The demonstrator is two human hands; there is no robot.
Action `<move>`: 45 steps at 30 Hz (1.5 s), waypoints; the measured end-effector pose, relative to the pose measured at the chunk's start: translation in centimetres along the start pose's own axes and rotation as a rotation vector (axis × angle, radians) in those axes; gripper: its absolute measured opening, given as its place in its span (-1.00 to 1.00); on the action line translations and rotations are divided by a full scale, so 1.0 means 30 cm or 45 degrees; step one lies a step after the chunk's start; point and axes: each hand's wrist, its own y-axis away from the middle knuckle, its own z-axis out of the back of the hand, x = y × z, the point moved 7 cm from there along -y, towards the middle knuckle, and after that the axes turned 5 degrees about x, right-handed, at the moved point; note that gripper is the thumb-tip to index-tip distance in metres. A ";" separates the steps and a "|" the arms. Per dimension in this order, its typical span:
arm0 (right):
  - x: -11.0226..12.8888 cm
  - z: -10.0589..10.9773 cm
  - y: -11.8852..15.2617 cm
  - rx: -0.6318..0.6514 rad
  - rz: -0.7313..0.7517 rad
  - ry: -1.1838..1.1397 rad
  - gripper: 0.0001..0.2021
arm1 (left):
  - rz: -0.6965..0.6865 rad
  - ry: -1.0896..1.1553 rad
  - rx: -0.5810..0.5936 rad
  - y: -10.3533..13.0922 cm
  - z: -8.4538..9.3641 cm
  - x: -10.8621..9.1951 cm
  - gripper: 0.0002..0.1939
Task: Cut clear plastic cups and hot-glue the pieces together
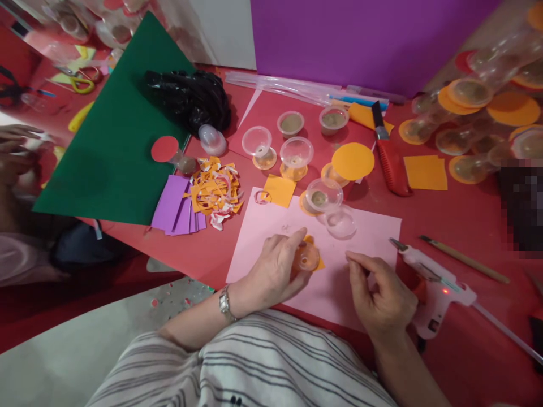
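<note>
On the pink sheet (258, 254), my left hand (278, 265) has its fingers around a small clear plastic cup (307, 257) that sits on an orange paper piece (321, 264). To the right, my right hand (377, 291) hovers over the sheet with thumb and index finger pinched; what they hold, if anything, is too small to make out. A clear lid or cup (340, 221) lies just above the hands, beside a joined cup piece (324, 195). The white glue gun (441, 288) with a lit red light rests right of my right hand.
Orange scraps (215, 189), purple cards (178, 209) and a green board (114, 141) lie left. Beyond the sheet stand several clear cups (296, 154). A red-handled cutter (392, 164) and brush (466, 260) are right. Another person's hand (14, 147) is at far left.
</note>
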 end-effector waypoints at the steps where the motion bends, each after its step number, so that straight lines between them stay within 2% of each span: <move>1: 0.000 -0.001 0.000 0.001 -0.002 0.002 -0.89 | 0.005 0.003 0.001 0.000 0.000 0.001 -0.16; 9: 0.002 0.000 -0.003 0.008 -0.011 0.014 -0.88 | 0.003 -0.015 0.007 -0.009 0.004 -0.002 -0.25; 17: 0.003 0.000 -0.002 0.022 -0.007 0.025 -0.89 | -0.053 -0.075 0.040 -0.015 -0.002 -0.007 -0.72; 20: 0.003 -0.004 -0.001 0.038 -0.007 0.015 -0.89 | -0.065 -0.108 0.059 -0.014 -0.004 -0.009 -0.78; 30: -0.007 -0.008 0.009 0.037 -0.025 0.015 -0.89 | -0.044 -0.156 0.099 -0.020 -0.005 -0.014 -0.86; 32: -0.026 -0.014 0.024 0.027 -0.080 -0.011 -0.88 | -0.024 -0.113 0.127 -0.015 -0.005 -0.005 -0.78; 35: -0.073 -0.011 0.049 -0.028 -0.252 -0.064 -0.84 | 0.018 0.056 0.153 -0.005 0.002 0.017 -0.51; 38: -0.083 0.010 0.046 -0.033 -0.299 -0.088 -0.82 | 0.054 0.354 -0.007 0.004 0.038 0.047 -0.39; 42: 0.014 0.023 -0.003 0.192 -0.009 -0.057 -0.82 | 0.155 0.695 -0.386 0.026 0.098 0.103 -0.53; 45: 0.084 0.002 -0.022 0.342 0.141 0.023 -0.75 | 0.233 0.820 -0.518 0.036 0.113 0.128 -0.61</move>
